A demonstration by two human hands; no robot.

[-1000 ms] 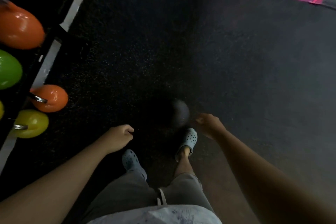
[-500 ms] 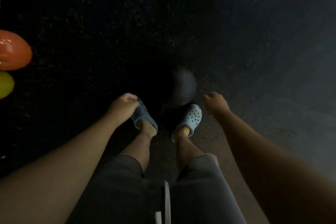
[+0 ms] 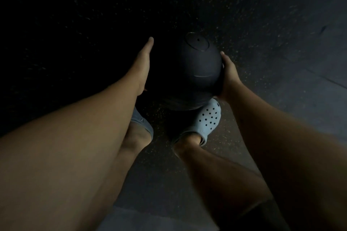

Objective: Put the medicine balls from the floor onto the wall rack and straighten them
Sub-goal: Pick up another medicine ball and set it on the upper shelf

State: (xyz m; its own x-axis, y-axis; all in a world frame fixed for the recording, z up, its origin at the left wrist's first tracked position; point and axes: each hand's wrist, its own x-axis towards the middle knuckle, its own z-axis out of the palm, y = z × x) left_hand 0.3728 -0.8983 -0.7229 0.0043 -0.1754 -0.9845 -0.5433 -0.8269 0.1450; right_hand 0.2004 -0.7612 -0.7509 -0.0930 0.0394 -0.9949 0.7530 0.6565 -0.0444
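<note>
A black medicine ball (image 3: 189, 73) with a round valve patch on top sits low in front of my feet, over the dark speckled floor. My left hand (image 3: 141, 65) lies flat against the ball's left side, fingers stretched forward. My right hand (image 3: 228, 75) cups its right side, fingers curled round the lower edge. The ball is clasped between both palms. Whether it rests on the floor or is lifted off it cannot be told. The wall rack is out of view.
My two feet in pale blue clogs (image 3: 207, 120) stand right under and behind the ball. Dark rubber floor (image 3: 262, 15) spreads all around, with a paler floor area (image 3: 319, 73) to the right.
I have bent lower, so the ball looks much larger. Both hands, loose fists beside my feet before, have moved forward and closed on the ball's sides. The coloured balls at the left have left the view.
</note>
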